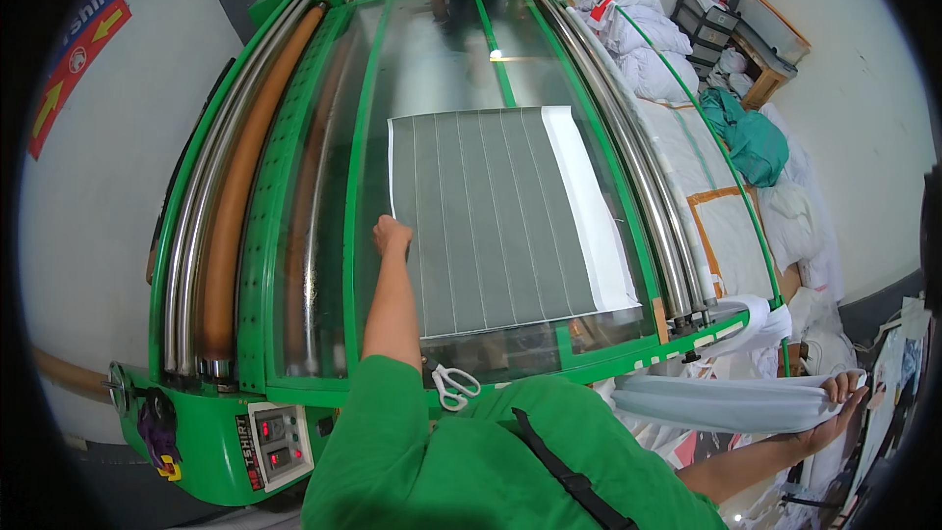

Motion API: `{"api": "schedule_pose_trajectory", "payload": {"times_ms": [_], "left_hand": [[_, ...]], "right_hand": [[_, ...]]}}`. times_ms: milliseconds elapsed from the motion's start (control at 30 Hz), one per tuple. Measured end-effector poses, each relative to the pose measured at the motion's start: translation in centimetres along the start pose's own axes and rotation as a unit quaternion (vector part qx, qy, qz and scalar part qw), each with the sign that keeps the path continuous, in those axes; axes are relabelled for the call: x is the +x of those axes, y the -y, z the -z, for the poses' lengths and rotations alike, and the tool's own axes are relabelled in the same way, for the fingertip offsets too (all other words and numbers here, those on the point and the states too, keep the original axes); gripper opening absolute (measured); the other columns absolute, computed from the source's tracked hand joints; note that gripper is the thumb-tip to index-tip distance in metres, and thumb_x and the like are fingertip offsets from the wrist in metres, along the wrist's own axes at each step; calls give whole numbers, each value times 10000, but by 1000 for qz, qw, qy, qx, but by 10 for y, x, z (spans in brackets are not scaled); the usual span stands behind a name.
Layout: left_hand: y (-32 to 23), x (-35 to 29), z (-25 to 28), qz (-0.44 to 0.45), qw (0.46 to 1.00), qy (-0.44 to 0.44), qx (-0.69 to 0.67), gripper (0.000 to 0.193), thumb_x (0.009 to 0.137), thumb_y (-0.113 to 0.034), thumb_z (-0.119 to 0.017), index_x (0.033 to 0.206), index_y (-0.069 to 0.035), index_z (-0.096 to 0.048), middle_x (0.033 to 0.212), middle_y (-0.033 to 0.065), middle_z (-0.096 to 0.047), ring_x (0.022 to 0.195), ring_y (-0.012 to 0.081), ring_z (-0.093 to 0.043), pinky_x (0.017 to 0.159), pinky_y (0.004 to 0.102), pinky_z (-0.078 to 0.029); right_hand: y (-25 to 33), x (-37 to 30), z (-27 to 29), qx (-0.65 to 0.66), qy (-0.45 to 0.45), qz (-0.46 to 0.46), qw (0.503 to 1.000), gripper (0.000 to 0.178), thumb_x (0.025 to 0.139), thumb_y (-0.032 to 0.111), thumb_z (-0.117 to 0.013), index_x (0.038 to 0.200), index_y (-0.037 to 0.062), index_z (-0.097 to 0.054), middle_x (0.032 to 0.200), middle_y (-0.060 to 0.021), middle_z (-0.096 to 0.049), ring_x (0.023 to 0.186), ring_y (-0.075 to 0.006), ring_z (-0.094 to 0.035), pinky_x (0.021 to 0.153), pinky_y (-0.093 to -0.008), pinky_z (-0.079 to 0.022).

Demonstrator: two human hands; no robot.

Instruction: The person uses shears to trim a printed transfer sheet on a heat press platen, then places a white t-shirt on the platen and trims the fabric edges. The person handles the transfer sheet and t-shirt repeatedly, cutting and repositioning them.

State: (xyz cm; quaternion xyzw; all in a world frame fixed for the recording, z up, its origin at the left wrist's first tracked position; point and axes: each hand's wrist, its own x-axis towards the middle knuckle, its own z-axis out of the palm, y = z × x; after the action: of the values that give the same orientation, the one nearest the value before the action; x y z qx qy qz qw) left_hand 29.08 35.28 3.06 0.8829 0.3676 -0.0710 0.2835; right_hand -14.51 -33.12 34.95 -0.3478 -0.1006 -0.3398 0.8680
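The left hand [392, 235] curls at the left edge of the grey striped sheet [496, 226] on the glass surface [417, 69], grip unclear; uneven tugging could skew it. The right hand [842, 402] grasps white fabric [721, 402].

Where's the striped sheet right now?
In the head view, the striped sheet lies centrally on the green machine, the left hand at its left edge.

a textile workshop (green roller machine [283, 152], piled white bundles [650, 31])
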Motion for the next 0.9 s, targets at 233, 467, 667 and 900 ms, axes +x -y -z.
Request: {"api": "schedule_pose_trajectory", "payload": {"times_ms": [233, 467, 667, 900], "left_hand": [[-3, 21, -12, 28, 992, 5, -123, 339, 832, -9, -745, 1156, 82, -710, 1284, 297, -700, 1254, 421, -675, 1007, 483, -579], [30, 59, -18, 36, 981, 38, -185, 337, 765, -7, -893, 1014, 139, -718, 998, 258, -756, 885, 356, -753, 715, 494, -592], [35, 55, -20, -15, 973, 57, -221, 278, 713, 11, -940, 873, 85, -725, 862, 187, -746, 739, 284, -712, 646, 453, -564], [60, 78, -10, -12, 965, 39, -258, 237, 722, 36, -910, 899, 34, -751, 885, 168, -758, 789, 249, -720, 721, 426, -572]], "right_hand": [[4, -11, -4, -7, -37, 35, 999, 227, 1121, 165, -569, 990, 61, -415, 882, -24, -390, 731, -125, -408, 692, -279, -422], [1, -14, -2, 2, -48, 37, 998, 217, 1125, 172, -561, 1004, 65, -415, 870, -23, -383, 729, -124, -416, 681, -278, -421], [1, -15, -5, 6, -48, 33, 998, 214, 1130, 189, -551, 1015, 62, -422, 879, -23, -394, 741, -121, -430, 674, -273, -430], [-4, -13, -5, -21, -50, 29, 998, 224, 1123, 217, -572, 1027, 69, -434, 857, -10, -398, 715, -108, -431, 650, -261, -433]]}}
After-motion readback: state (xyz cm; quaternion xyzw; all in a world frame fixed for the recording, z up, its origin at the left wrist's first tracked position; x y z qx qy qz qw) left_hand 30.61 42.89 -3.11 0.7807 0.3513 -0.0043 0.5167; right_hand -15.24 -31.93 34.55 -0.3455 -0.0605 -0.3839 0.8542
